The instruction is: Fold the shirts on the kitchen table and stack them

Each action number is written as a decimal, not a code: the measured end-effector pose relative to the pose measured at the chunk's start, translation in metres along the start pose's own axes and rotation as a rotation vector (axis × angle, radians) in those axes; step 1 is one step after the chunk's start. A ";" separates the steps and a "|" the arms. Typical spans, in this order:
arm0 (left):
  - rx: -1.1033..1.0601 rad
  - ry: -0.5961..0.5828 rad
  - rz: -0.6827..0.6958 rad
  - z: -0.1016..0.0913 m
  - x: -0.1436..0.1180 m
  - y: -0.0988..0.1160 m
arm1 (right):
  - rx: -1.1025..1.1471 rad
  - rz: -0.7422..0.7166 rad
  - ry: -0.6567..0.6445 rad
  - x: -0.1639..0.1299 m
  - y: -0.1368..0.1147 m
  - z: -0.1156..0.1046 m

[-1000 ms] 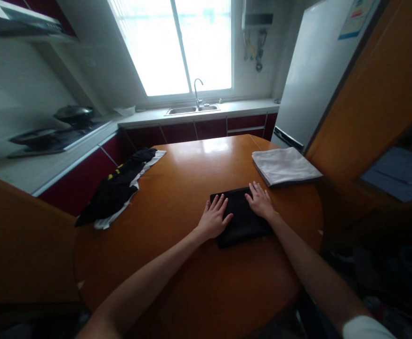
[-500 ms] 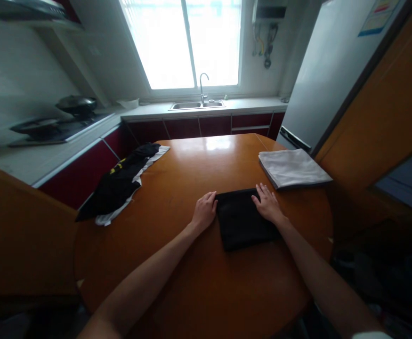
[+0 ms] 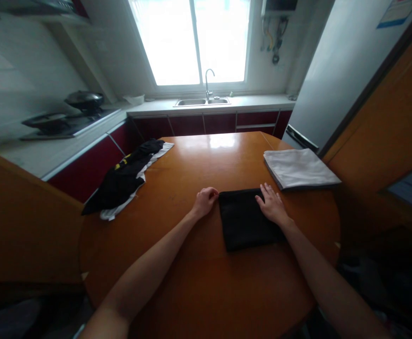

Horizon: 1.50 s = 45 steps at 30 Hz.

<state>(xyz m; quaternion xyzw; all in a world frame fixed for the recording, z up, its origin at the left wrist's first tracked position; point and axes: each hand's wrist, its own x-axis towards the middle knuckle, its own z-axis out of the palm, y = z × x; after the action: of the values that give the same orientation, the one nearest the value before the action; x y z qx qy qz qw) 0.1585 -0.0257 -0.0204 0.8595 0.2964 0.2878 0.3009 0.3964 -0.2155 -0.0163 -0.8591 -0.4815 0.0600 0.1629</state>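
Resting flat and open on the black cloth [image 3: 248, 217], the right hand [image 3: 271, 205] presses its right part, while the left hand [image 3: 205, 201], fingers curled, pinches its upper left corner. Folded, it lies on the table [image 3: 191, 263] near a white cloth [image 3: 299, 168] and loose clothes [image 3: 126, 176].

Two bare forearms, hands [image 3: 206, 200] without gloves

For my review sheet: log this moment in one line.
left hand: curled at folded black cloth edge | right hand: flat on it | table
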 end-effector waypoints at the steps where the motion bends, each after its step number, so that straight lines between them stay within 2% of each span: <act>1: -0.011 -0.010 0.004 -0.001 0.001 0.000 | -0.002 -0.001 -0.001 0.000 0.000 0.000; 6: -0.076 -0.072 0.031 -0.007 0.006 0.000 | -0.004 0.000 -0.011 -0.001 -0.003 -0.003; 11: -0.040 -0.038 0.006 -0.005 0.006 0.002 | -0.004 0.003 -0.010 -0.001 -0.003 -0.003; 14: 0.053 0.052 0.032 0.001 -0.001 0.018 | -0.008 0.005 -0.010 0.000 -0.002 0.000; 16: 0.136 0.085 0.131 0.007 -0.010 0.037 | -0.010 0.009 -0.009 0.001 -0.001 0.001; 18: 0.209 0.034 0.250 0.015 -0.021 0.056 | -0.008 0.006 -0.010 0.001 -0.001 0.001; 20: 0.277 -0.072 0.301 0.022 -0.031 0.069 | -0.002 0.000 -0.008 0.001 -0.002 0.000; 22: 0.358 -0.176 0.270 0.029 -0.038 0.073 | 0.007 0.001 -0.007 0.000 -0.002 0.000; 25: 0.436 -0.274 0.195 0.033 -0.041 0.066 | 0.017 0.006 -0.005 0.000 -0.003 -0.001; 29: 0.470 -0.262 0.193 0.030 -0.042 0.068 | 0.020 0.009 -0.003 0.000 -0.005 -0.002; 32: 0.458 -0.255 0.275 0.027 -0.049 0.080 | 0.019 0.005 0.002 -0.001 -0.005 -0.002; 37: 0.433 -0.421 0.391 0.028 -0.063 0.090 | 0.017 -0.003 0.015 -0.001 -0.004 0.000; 45: 0.447 -0.456 0.440 0.020 -0.084 0.097 | 0.008 -0.005 0.023 0.000 -0.004 0.000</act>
<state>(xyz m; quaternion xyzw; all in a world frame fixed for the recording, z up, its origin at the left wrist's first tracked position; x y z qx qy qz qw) 0.1492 -0.1530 0.0067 0.9888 0.0860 0.0753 0.0955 0.3933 -0.2135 -0.0147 -0.8579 -0.4814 0.0514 0.1720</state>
